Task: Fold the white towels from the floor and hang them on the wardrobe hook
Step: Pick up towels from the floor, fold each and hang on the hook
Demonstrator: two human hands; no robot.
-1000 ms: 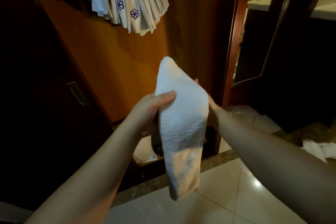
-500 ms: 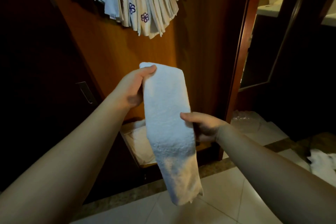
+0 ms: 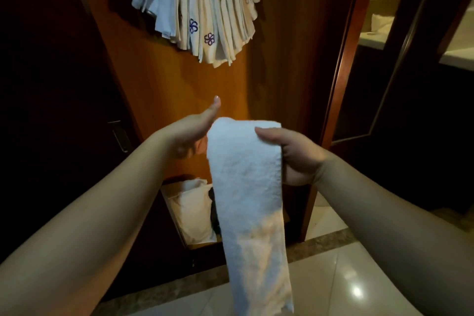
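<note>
Below the hung towels (image 3: 202,13), a folded towel (image 3: 250,197) is pinched at its top right corner by the right hand (image 3: 295,155); its long axis hangs vertical. The left hand (image 3: 189,131) is held open, flat against its left edge.

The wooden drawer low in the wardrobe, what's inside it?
Inside the drawer lies pale bundled cloth. The held towel covers the drawer's right part, so anything there is hidden.
</note>
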